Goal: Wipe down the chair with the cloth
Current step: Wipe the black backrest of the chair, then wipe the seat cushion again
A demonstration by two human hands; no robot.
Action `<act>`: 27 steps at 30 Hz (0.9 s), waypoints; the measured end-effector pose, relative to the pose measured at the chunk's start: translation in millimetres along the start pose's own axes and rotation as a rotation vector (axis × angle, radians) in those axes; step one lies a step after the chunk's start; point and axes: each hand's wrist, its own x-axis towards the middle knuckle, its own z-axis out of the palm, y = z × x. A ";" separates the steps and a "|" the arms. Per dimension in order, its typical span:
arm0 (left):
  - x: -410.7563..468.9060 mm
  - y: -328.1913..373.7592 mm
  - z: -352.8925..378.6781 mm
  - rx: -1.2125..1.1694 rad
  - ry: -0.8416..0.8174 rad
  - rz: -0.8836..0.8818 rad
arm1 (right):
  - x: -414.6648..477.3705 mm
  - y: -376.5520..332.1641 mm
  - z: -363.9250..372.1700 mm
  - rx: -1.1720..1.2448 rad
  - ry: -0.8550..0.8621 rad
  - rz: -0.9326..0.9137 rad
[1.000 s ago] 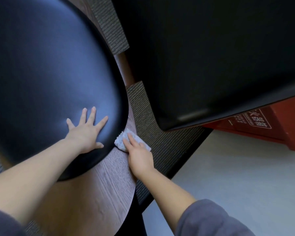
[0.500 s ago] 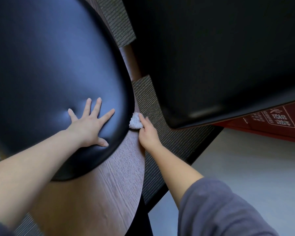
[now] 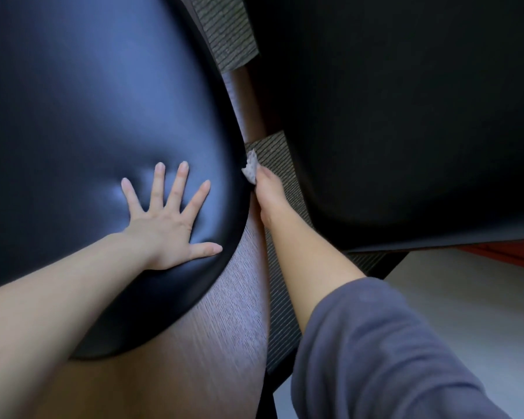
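The chair fills the left half of the view: a glossy black padded seat (image 3: 88, 116) set on a brown wood-grain shell (image 3: 224, 313). My left hand (image 3: 167, 225) lies flat on the cushion near its right edge, fingers spread. My right hand (image 3: 268, 195) holds a small white cloth (image 3: 250, 167) against the right rim of the seat, where the cushion meets the wood. Most of the cloth is hidden behind my fingers and the rim.
A large black surface (image 3: 406, 116) looms close on the right, leaving a narrow gap beside the chair. Grey ribbed carpet (image 3: 282, 313) lies below, pale floor (image 3: 466, 297) at lower right, and a red box edge (image 3: 508, 255) shows at the far right.
My right hand has slid the cloth farther along the seat's right rim, away from me. The view has moved closer to the chair. My left hand stays flat on the cushion.
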 end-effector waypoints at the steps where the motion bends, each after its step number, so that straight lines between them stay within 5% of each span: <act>1: 0.4 -0.1 0.3 0.002 -0.004 -0.001 | 7.1 -6.8 3.7 0.035 -0.022 0.016; 11: -0.9 2.5 -6.1 -0.013 -0.063 -0.022 | -21.2 15.9 -20.0 -0.200 -0.001 0.100; 27: -11.5 2.0 -8.1 -0.002 0.010 0.015 | -155.2 88.7 -44.8 -0.360 0.287 0.137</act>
